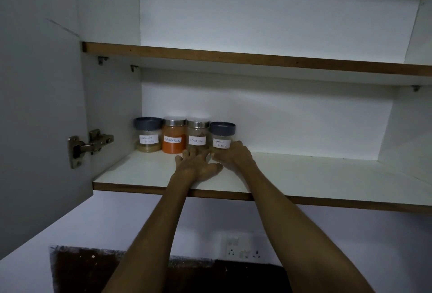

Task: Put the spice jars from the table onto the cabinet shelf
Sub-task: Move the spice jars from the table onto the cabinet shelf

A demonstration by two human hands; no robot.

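Several labelled spice jars stand in a row at the back left of the lower cabinet shelf (304, 175): a grey-lidded coriander jar (148, 137), a steel-lidded jar of orange chilli powder (173, 138), a steel-lidded cinnamon jar (197, 135) and a grey-lidded garam masala jar (222, 136). My right hand (231, 154) is curled around the base of the garam masala jar at the row's right end. My left hand (196, 164) lies flat with its fingers spread, fingertips at the foot of the cinnamon jar, holding nothing.
The upper shelf (257, 57) has a brown front edge and hangs low over the jars. The open door with its metal hinge (88, 145) stands at the left. A wall socket (243, 246) and a dark counter (93, 271) lie below the cabinet.
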